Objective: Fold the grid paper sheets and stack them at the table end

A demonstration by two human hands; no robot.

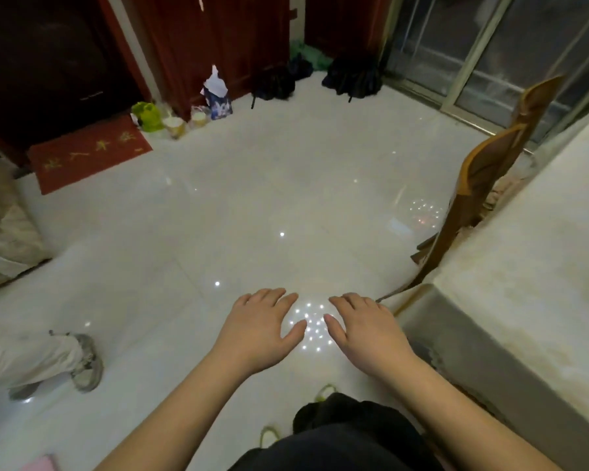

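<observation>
Both hands empty: left hand (259, 329) and right hand (364, 334) held out palm-down over the white floor (252, 215), fingers relaxed and spread. Grid paper not visible. Red doormat (89, 153) has yellow characters, unreadable. Cloth-covered table (531, 253) at right, wooden chair (487, 185) beside it. Someone's shoe (87, 363) at left.

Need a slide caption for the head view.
Both hands, left and right, held open above the floor beside the table; no paper visible.
</observation>
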